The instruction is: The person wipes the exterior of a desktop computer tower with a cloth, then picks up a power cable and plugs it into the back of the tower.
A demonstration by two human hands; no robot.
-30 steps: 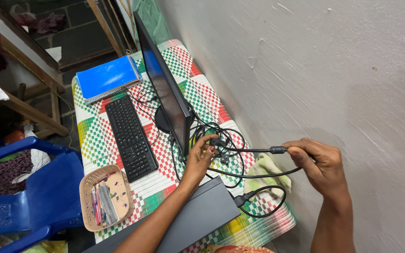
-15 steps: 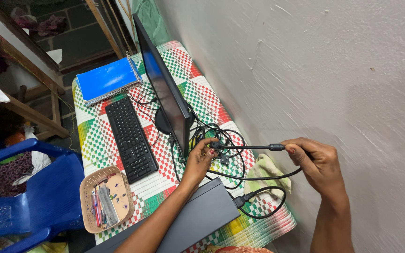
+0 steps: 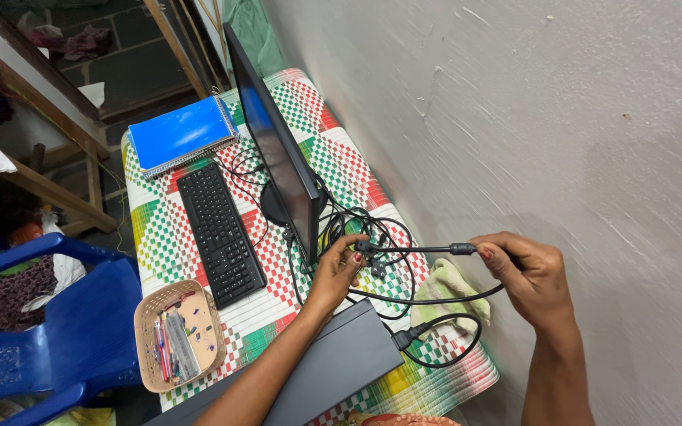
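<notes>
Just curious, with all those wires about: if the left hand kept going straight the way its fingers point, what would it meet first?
Probably the black cable plug at the left hand's fingertips, then the tangled cables behind the monitor; depth is unclear.

This is a makeshift computer corner in a home, not a proper office. A small table (image 3: pixel 321 126) covered with a woven mat in red, green and white checks stands right against a rough, unpainted plaster wall (image 3: pixel 530 118). On it are a flat monitor (image 3: pixel 274 150), a black keyboard (image 3: pixel 220 233), a dark computer case (image 3: pixel 333 367) lying flat, a blue spiral notebook (image 3: pixel 179 132) and a small basket (image 3: pixel 179 331) of pens. Loose black cables (image 3: pixel 380 237) tangle behind the monitor. A blue plastic chair (image 3: pixel 49 331) stands beside the table, with bundled clothes and bare wooden framing behind it.
</notes>
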